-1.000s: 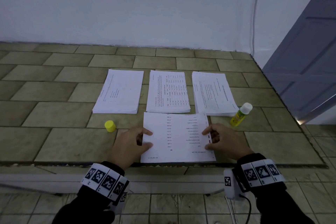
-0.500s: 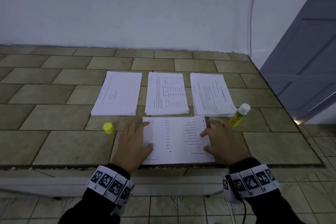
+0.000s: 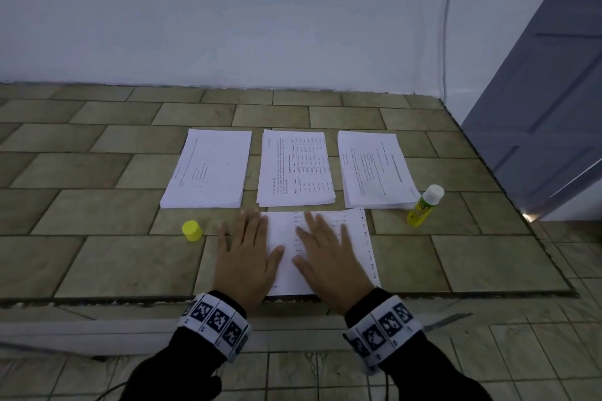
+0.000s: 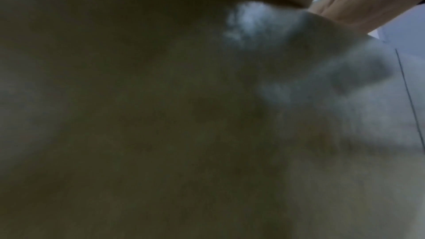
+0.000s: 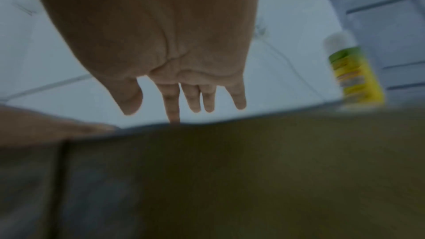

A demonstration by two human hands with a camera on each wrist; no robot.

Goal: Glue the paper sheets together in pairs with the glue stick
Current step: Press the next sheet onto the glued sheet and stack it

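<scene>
Left hand [image 3: 246, 259] and right hand [image 3: 329, 259], both flat and open, press a sheet pair [image 3: 355, 238] at the table's [image 3: 97, 264] near edge. Uncapped glue stick [image 3: 423, 207] stands right; three stacks [image 3: 296, 169] apparently remain.

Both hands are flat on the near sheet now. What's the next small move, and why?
Probably sweep both palms outward to the sheet's edges. The left hand and right hand lie flat near its middle, fingers straight, while the uncapped glue stick stands aside, so this looks like pressing a pair together.
</scene>
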